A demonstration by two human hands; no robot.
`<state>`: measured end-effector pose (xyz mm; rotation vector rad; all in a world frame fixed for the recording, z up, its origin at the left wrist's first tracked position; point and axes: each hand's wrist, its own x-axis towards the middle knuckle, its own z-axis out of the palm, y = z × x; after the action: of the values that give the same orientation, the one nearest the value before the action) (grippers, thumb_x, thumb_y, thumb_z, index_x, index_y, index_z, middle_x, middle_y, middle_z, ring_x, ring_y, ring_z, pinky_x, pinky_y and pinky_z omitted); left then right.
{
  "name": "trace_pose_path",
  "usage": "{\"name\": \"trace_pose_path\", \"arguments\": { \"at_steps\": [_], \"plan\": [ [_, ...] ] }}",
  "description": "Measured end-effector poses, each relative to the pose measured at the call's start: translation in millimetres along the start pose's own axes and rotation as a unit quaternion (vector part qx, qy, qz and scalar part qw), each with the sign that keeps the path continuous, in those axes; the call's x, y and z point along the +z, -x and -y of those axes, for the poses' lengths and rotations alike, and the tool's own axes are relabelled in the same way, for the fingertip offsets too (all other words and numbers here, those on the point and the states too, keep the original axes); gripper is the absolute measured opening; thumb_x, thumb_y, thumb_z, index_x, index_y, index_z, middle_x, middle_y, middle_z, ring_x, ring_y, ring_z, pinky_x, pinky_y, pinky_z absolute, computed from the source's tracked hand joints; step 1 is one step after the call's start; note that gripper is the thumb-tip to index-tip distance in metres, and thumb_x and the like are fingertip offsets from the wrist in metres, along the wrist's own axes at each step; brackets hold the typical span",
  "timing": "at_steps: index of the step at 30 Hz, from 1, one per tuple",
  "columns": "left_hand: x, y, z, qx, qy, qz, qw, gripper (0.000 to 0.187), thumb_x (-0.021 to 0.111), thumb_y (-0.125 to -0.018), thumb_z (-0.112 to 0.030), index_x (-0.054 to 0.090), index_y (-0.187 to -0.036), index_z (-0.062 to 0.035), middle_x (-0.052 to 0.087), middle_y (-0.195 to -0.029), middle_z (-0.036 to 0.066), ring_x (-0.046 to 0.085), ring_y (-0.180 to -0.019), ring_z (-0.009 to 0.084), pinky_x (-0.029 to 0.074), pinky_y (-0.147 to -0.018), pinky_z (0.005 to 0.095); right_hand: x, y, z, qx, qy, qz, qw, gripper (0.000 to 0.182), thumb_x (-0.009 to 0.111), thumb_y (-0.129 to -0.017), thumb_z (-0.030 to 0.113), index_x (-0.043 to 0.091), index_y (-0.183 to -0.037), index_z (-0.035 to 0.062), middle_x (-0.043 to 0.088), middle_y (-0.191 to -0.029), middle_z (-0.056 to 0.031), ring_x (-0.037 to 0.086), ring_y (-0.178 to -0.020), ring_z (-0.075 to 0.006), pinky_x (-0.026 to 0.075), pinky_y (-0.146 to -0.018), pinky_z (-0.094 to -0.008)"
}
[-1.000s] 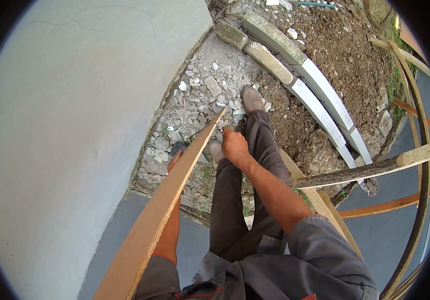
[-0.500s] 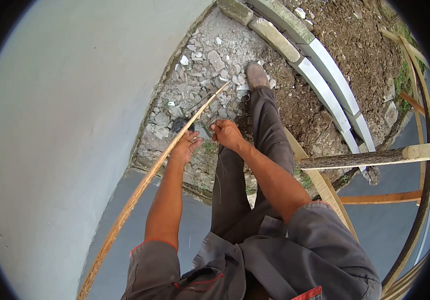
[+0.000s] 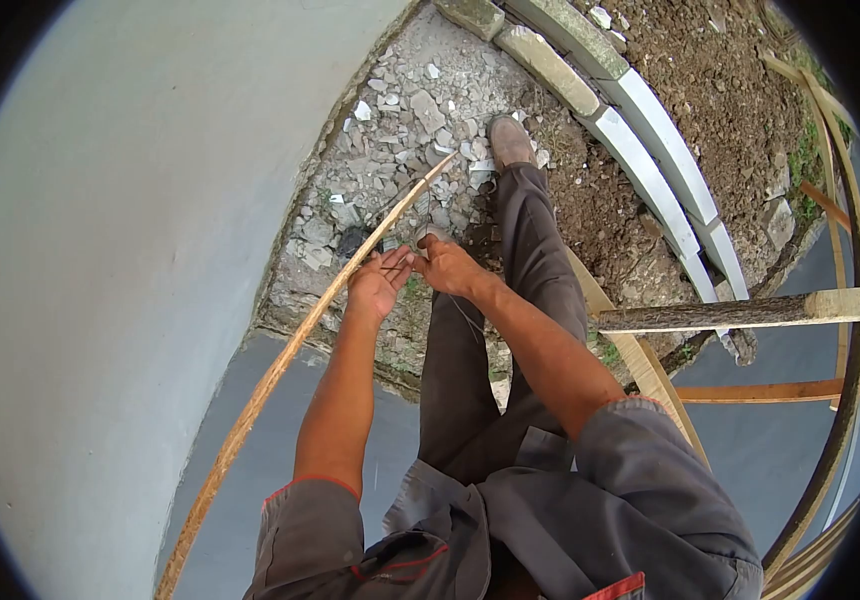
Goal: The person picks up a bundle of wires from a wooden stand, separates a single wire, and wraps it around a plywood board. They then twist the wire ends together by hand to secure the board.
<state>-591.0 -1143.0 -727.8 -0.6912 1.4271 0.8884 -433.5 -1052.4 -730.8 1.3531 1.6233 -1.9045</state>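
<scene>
My left hand (image 3: 378, 285) is palm up beside the long wooden strip (image 3: 295, 335), its fingers stretched toward my right hand. A thin dark wire (image 3: 395, 267) crosses those fingers. My right hand (image 3: 450, 268) is closed in a pinch on the wire, its fingertips right at the left hand's fingers. A loose length of the wire hangs below the right hand, over my trouser leg (image 3: 450, 375). The wooden strip slants upward past the left hand to a pointed end above both hands. Behind the hands, a dark object (image 3: 354, 241) lies on the rubble, partly hidden by the strip.
A smooth grey wall (image 3: 130, 200) rises on the left. Broken stone rubble (image 3: 400, 130) covers the ground by my shoe (image 3: 512, 142). Curved concrete kerbs (image 3: 640, 165) run across the soil (image 3: 710, 90). At right, a bark-edged timber (image 3: 730, 313) and a slanting board (image 3: 655, 375) stand close to my arm.
My two hands have come together. The left fingers have moved up and right to the right hand's fingertips, with the wire now across them. The wooden strip has barely moved.
</scene>
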Motion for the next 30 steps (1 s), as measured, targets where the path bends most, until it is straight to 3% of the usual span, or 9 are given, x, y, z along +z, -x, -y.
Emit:
{"name": "trace_pose_path", "arguments": {
  "at_steps": [2,5,6,8,12,17,21,27,30],
  "plan": [
    [-1,3,-1,0.004,-0.024,0.014,1.0,0.044,0.034,-0.107,-0.029,0.044,-0.128,0.0083,0.057,-0.13,0.021,0.057,-0.12,0.0333,0.051,-0.099,0.0424,4,3,-3,-0.069,0.04,0.007,0.997,0.05,0.062,-0.091,0.029,0.046,-0.121,-0.0086,0.064,-0.097,-0.0317,0.061,-0.1,-0.0467,0.049,-0.084,-0.0471],
    [-6,4,-3,-0.02,-0.047,0.035,0.998,0.046,0.038,-0.106,-0.03,0.044,-0.132,0.0072,0.054,-0.136,0.02,0.056,-0.122,0.0331,0.048,-0.1,0.0438,9,1,-7,-0.114,0.087,0.017,0.99,0.044,0.056,-0.091,0.023,0.042,-0.118,-0.0092,0.065,-0.1,-0.0299,0.064,-0.099,-0.0435,0.051,-0.084,-0.0483],
    [-8,2,-2,-0.018,-0.053,0.046,0.997,0.047,0.038,-0.105,-0.032,0.044,-0.133,0.006,0.054,-0.137,0.019,0.056,-0.121,0.0323,0.046,-0.1,0.0445,9,3,-2,-0.115,0.086,0.016,0.989,0.044,0.056,-0.091,0.023,0.042,-0.118,-0.0092,0.065,-0.1,-0.0299,0.064,-0.099,-0.0435,0.051,-0.084,-0.0483],
    [-10,-1,-1,-0.015,-0.058,0.056,0.997,0.048,0.038,-0.105,-0.033,0.044,-0.134,0.0047,0.054,-0.137,0.018,0.056,-0.12,0.0316,0.045,-0.1,0.0452,8,8,15,-0.01,0.145,0.049,0.988,0.04,0.051,-0.093,0.02,0.042,-0.119,-0.0081,0.066,-0.103,-0.0287,0.065,-0.101,-0.0411,0.051,-0.084,-0.0481],
    [-15,-5,-2,-0.005,-0.057,0.098,0.994,0.049,0.043,-0.103,-0.037,0.046,-0.134,0.0012,0.055,-0.137,0.015,0.055,-0.119,0.0274,0.042,-0.101,0.0436,9,4,23,0.004,0.162,0.054,0.985,0.034,0.048,-0.093,0.016,0.045,-0.117,-0.0068,0.066,-0.105,-0.027,0.065,-0.101,-0.0387,0.052,-0.084,-0.0472],
    [-29,-25,12,0.048,0.006,0.196,0.979,0.048,0.058,-0.097,-0.028,0.048,-0.137,-0.003,0.056,-0.137,0.01,0.055,-0.119,0.0239,0.041,-0.101,0.0421,19,-12,6,-0.098,0.186,0.061,0.976,0.035,0.044,-0.094,0.017,0.052,-0.117,-0.0078,0.067,-0.11,-0.0226,0.066,-0.101,-0.0372,0.053,-0.086,-0.0464],
    [-15,-49,25,0.052,0.01,0.227,0.973,0.046,0.063,-0.094,-0.019,0.051,-0.136,-0.0031,0.056,-0.138,0.009,0.052,-0.127,0.0262,0.038,-0.108,0.0405,15,-4,16,-0.036,0.19,0.044,0.98,0.039,0.041,-0.094,0.017,0.049,-0.124,-0.0077,0.067,-0.108,-0.023,0.066,-0.101,-0.0387,0.053,-0.084,-0.0482],
    [29,-30,15,0.02,-0.018,0.144,0.989,0.03,0.061,-0.094,-0.011,0.06,-0.12,0.0035,0.063,-0.126,0.015,0.058,-0.119,0.0267,0.044,-0.106,0.039,11,1,13,-0.034,0.212,0.04,0.976,0.037,0.041,-0.095,0.019,0.05,-0.119,-0.0076,0.068,-0.105,-0.0226,0.068,-0.095,-0.0378,0.054,-0.078,-0.0481],
    [30,-34,10,0.039,-0.039,0.13,0.99,0.025,0.061,-0.094,-0.013,0.063,-0.113,0.0031,0.067,-0.118,0.017,0.063,-0.109,0.0268,0.047,-0.101,0.0362,14,13,17,0.009,0.162,-0.033,0.986,0.025,0.045,-0.093,0.016,0.053,-0.107,-0.0027,0.069,-0.098,-0.0224,0.068,-0.087,-0.0397,0.053,-0.075,-0.0495]
  ]
}}
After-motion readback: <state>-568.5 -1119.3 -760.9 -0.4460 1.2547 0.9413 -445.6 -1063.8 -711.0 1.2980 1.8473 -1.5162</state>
